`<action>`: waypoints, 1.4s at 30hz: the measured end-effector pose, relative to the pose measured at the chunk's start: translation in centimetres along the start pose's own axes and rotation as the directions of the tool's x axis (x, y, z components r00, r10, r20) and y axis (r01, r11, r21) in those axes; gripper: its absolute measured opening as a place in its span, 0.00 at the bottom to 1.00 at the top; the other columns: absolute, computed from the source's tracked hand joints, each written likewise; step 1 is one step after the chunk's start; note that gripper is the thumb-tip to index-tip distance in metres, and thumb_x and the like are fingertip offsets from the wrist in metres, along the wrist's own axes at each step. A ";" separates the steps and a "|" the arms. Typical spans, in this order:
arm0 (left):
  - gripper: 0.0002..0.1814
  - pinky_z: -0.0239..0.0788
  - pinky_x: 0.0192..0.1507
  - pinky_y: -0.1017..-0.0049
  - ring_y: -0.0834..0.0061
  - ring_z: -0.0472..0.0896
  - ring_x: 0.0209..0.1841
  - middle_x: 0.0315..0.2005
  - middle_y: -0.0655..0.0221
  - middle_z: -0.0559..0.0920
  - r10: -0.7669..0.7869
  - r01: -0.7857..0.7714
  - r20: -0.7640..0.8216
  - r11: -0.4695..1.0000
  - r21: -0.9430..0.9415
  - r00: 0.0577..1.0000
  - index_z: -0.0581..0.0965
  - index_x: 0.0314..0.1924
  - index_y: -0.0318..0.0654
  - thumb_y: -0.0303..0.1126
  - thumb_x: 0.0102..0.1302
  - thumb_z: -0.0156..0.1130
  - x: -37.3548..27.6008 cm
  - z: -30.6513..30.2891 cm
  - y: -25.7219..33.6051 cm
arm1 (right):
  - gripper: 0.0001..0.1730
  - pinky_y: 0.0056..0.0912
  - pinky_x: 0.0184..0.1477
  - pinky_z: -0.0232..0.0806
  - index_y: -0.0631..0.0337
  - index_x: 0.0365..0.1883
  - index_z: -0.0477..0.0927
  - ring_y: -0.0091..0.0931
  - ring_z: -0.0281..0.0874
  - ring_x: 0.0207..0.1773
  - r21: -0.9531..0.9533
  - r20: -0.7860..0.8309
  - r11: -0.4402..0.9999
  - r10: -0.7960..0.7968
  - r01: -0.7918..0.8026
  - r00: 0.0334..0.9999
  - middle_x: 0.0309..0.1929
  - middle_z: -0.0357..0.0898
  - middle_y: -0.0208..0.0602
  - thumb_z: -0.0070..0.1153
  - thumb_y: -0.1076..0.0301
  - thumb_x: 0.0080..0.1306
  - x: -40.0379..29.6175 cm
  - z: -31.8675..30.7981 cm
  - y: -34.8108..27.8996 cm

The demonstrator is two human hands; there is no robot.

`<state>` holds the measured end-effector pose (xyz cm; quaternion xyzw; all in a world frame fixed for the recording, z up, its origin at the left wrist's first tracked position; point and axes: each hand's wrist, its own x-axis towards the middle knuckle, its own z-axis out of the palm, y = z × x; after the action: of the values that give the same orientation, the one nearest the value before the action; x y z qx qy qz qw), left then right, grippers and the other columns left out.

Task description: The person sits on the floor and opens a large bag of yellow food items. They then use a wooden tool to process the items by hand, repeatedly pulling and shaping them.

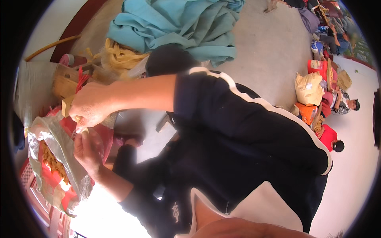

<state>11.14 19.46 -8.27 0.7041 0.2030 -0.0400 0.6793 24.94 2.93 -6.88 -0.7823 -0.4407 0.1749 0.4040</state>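
My right hand (90, 104) reaches in from the upper right, fingers curled around a small pale yellow piece (78, 119). The fingertips of my left hand (89, 153) meet the right thumb from below and pinch the same pale material. What it is made of is too small to tell. A squared wooden block (68, 105) sticks out beside my right knuckles; whether the hand grips it is hidden. Just beyond my left hand is an open, translucent plastic bag (70, 145) with a red lining. Many brown-orange pieces (53, 162) lie inside it.
A bundle of yellow strips (125, 56) lies near a wooden box (64, 81) and a pink canister (70, 60). Teal cloth (178, 26) is heaped beyond my knee. Several people sit at the far right, near a tan sack (309, 88) and a red bucket (317, 66).
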 end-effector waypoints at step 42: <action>0.11 0.70 0.26 0.74 0.66 0.78 0.26 0.28 0.66 0.78 0.939 -0.760 0.050 0.243 0.603 0.340 0.81 0.33 0.38 0.30 0.49 0.73 0.5 3.5 1.2 | 0.08 0.15 0.23 0.52 0.62 0.36 0.80 0.13 0.59 0.22 0.816 0.572 -0.001 0.148 -0.578 0.807 0.26 0.71 0.24 0.54 0.66 0.68 -2.6 4.2 -0.2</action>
<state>12.78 16.16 -7.61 0.8476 -0.1312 0.4026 0.3197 20.79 2.86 -9.50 -0.3604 -0.0481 0.6442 0.6729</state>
